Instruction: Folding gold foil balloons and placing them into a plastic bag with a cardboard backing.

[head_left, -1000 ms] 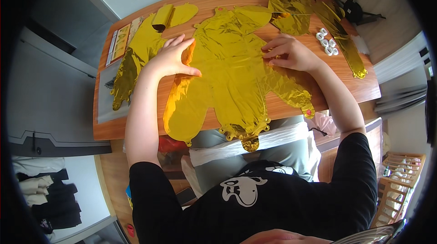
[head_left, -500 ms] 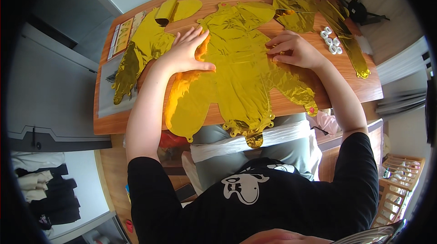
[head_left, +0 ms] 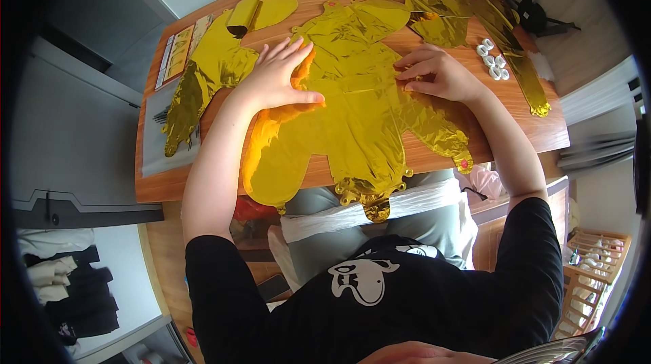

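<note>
A flat, deflated gold foil balloon (head_left: 352,109) with several lobes and small tabs lies spread over the middle of the table. Its lower end hangs past the near edge, over my lap. My left hand (head_left: 279,78) rests on its left side, fingers spread and thumb stretched out across the foil. On the right edge of the balloon lies my right hand (head_left: 437,73), its fingers loosely bent and apart, the tips touching the foil. Neither hand grips anything that I can see. The foil around my left hand shines orange.
More flat gold foil balloons lie at the left (head_left: 220,62) and the far right (head_left: 441,8) of the wooden table (head_left: 319,21). White ribbon rolls (head_left: 494,60) sit on the right, near a black router (head_left: 532,16). A printed card (head_left: 178,55) is at the left edge.
My left hand has shifted very slightly, with its thumb a little farther right on the foil. The right hand stays nearly where it was.
</note>
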`<state>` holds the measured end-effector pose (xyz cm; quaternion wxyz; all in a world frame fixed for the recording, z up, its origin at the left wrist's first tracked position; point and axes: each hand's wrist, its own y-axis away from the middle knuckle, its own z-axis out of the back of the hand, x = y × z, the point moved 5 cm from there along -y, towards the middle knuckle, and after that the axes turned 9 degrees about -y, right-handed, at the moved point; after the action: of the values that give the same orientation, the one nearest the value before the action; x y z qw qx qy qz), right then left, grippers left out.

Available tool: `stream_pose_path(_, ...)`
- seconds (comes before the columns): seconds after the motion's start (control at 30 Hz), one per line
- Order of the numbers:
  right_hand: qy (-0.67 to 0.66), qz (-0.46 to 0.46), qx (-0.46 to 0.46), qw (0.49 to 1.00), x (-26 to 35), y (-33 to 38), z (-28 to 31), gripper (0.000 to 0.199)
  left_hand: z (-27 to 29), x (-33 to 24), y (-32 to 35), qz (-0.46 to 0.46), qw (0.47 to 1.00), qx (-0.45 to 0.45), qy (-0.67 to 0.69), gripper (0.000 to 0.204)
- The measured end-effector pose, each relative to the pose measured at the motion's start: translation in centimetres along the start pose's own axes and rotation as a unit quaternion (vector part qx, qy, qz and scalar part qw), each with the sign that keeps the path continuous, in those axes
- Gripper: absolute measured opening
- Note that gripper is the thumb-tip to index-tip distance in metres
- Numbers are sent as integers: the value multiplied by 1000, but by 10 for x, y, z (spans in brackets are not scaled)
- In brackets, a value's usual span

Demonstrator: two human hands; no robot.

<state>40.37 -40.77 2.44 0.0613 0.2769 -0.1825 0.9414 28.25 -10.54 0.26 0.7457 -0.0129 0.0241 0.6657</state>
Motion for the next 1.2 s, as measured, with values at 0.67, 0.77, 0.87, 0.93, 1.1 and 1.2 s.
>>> stream_pose_path(0.67, -17, -2, -2, 1000, 2, -1, 0, 26, 6, 13, 12, 46, 991, 117, -37, 154)
stream_pose_path(0.77, -12, -1, -3, 1000, 3, 0, 0, 26, 5, 11, 11, 45, 991, 117, -38, 155)
stream_pose_path(0.87, -6, -6, -4, 1000, 4, 0, 0, 26, 3, 10, 11, 47, 991, 115, -47, 155)
stream_pose_path(0.93, -4, -7, -1, 1000, 5, 0, -1, 25, 3, 10, 11, 48, 991, 115, -54, 155)
stream_pose_path(1.1, -8, -6, 0, 1000, 3, 0, 0, 25, 5, 11, 11, 50, 992, 108, -43, 157)
stream_pose_path(1.2, -9, 1, 0, 1000, 2, -1, -1, 25, 9, 10, 12, 44, 993, 99, -47, 158)
